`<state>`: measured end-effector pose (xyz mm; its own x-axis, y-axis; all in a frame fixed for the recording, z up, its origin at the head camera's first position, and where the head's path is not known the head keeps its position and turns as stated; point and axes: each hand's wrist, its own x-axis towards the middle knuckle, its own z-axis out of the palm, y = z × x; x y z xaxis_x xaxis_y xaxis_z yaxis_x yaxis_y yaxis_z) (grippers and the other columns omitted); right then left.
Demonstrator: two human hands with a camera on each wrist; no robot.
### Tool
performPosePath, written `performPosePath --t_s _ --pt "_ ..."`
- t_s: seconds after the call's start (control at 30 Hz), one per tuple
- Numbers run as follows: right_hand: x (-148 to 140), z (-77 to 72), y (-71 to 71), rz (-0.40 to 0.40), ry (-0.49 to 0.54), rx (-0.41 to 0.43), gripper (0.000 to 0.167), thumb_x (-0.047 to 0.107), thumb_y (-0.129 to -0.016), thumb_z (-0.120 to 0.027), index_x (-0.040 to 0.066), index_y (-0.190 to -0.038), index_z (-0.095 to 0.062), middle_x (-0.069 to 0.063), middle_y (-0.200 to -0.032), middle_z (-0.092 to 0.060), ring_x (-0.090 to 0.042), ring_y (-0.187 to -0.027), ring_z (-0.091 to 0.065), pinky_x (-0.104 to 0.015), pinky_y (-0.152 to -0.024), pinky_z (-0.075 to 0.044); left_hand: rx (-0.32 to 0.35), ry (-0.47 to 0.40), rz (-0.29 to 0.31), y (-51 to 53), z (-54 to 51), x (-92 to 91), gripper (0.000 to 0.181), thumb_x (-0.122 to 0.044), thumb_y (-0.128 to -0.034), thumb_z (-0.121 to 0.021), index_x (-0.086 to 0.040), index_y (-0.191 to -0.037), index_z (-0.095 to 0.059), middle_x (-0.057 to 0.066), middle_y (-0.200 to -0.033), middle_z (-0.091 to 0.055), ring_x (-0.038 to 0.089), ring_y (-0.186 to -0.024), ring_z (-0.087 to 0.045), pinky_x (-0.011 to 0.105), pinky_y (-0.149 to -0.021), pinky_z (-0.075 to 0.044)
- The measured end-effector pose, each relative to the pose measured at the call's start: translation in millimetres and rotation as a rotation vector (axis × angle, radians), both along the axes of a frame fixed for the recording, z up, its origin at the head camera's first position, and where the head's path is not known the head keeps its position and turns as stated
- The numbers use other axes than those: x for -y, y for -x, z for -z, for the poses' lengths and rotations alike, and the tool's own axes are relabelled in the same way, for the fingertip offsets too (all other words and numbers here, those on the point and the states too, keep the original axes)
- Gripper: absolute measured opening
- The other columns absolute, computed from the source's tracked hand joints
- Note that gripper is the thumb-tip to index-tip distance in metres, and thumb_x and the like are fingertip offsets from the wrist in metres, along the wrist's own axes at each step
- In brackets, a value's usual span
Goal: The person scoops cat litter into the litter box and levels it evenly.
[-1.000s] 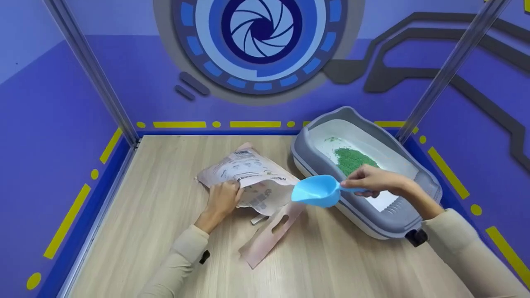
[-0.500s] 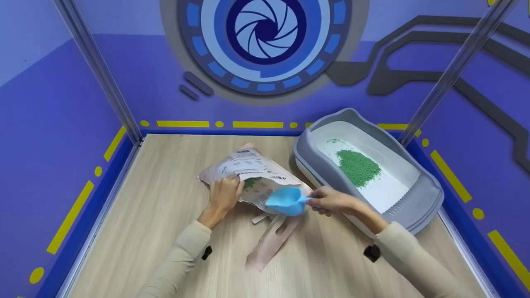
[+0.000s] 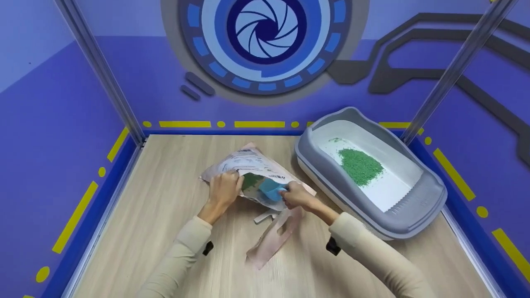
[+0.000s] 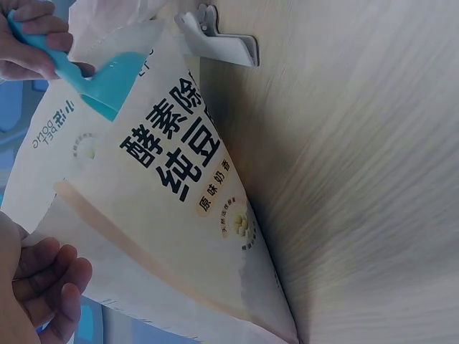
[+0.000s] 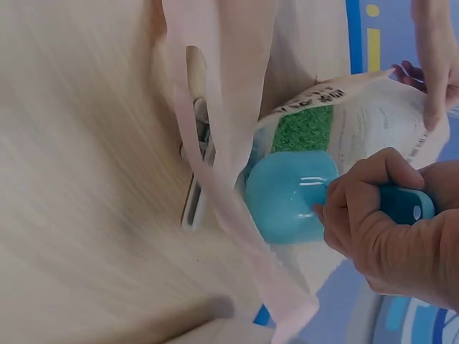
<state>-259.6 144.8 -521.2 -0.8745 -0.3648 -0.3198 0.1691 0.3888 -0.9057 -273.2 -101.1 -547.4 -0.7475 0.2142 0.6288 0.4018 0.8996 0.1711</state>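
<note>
The blue scoop now sits with its bowl inside the mouth of the litter bag; a second ago it was over the grey tray's left wall. The right hand has its fingers wrapped round the handle. Green granules show in the bag beside the bowl; whether the two touch, I cannot tell. The left hand keeps pinching the bag's lip, holding the mouth wide. This reads as the start of another scoopful. The bag lies mid-counter, toward the far edge of the counter, with a torn pink strip and a white clip in front. The grey tray, near the far right corner, holds a green heap, unchanged.
</note>
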Motion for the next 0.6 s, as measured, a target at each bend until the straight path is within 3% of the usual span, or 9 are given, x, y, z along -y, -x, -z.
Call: performPosePath --t_s 0.37,0.6 --pt "28.7 30.2 10.7 0.077 0.093 0.003 0.026 0.003 -0.104 -0.046 0.01 -0.079 -0.042 0.003 -0.064 -0.042 -0.004 -0.051 -0.038 -0.016 -0.048 -0.036 -0.036 0.019 -0.01 0.5 2.9 5.4 0.029 -0.018 -0.0884 -0.074 -0.006 -0.063 -0.064 0.009 -0.064 -0.066 0.028 -0.051 -0.062 0.041 -0.045 -0.044" --pt "33.9 31.5 9.2 0.061 0.114 0.01 0.028 0.005 -0.101 -0.05 0.008 -0.074 -0.044 0.002 -0.063 -0.043 -0.003 -0.053 -0.038 -0.015 -0.046 -0.034 -0.014 0.032 0.008 -0.8 4.4 7.7 0.03 -0.02 -0.0922 -0.069 -0.007 -0.065 -0.065 0.008 -0.064 -0.066 0.026 -0.05 -0.06 0.041 -0.043 -0.042"
